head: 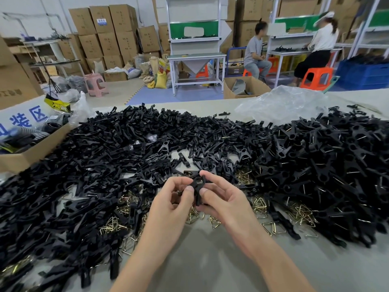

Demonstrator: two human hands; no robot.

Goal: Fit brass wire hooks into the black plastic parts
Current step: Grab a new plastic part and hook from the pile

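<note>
One black plastic part (197, 189), pinched between left hand (172, 202) and right hand (225, 200) just above the near tabletop (210, 260), amid loose brass wire hooks (302, 212) and heaps of black parts (105, 148) left, right and far.

black parts (105, 165) around bare table (210, 260)

Bare hands + forearms, head cam view.
L hand (169, 202) and R hand (224, 200) are shown uncovered, w/ forearms (271, 256) seen bare down to btm frame edge. Nails (190, 189) are seen trimmed short.
</note>
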